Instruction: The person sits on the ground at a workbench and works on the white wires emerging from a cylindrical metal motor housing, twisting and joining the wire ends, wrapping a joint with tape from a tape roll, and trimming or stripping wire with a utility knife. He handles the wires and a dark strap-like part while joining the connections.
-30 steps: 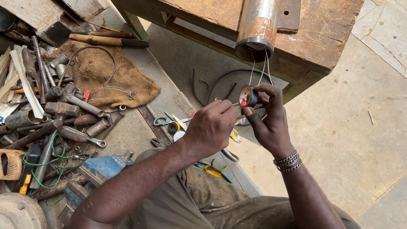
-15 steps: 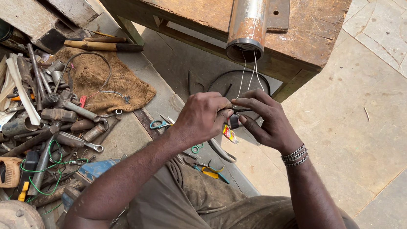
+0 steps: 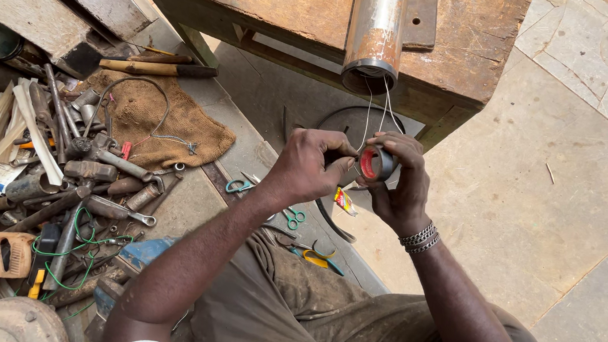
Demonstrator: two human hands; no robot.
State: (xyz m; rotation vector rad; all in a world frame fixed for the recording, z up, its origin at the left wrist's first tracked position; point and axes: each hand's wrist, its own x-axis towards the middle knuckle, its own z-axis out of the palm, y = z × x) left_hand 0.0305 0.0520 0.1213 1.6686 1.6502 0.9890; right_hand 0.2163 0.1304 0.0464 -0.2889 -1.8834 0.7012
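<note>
Tape [image 3: 376, 163], a small dark roll with a red core, sits between your two hands just below the mouth of the metal pipe [image 3: 374, 30]. Your right hand [image 3: 400, 179] grips the roll from the side; your left hand [image 3: 309, 168] pinches at its edge. Thin white wires [image 3: 389, 106] hang from the pipe down to the roll. That pipe lies on the wooden bench [image 3: 275, 3]. Scissors [image 3: 238, 185] and heaped tools [image 3: 61, 179] lie on the floor at your left.

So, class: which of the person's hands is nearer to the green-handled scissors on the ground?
Left. The left hand hovers just above and right of the green-handled scissors; the right hand, holding the tape roll, sits farther right.
</note>
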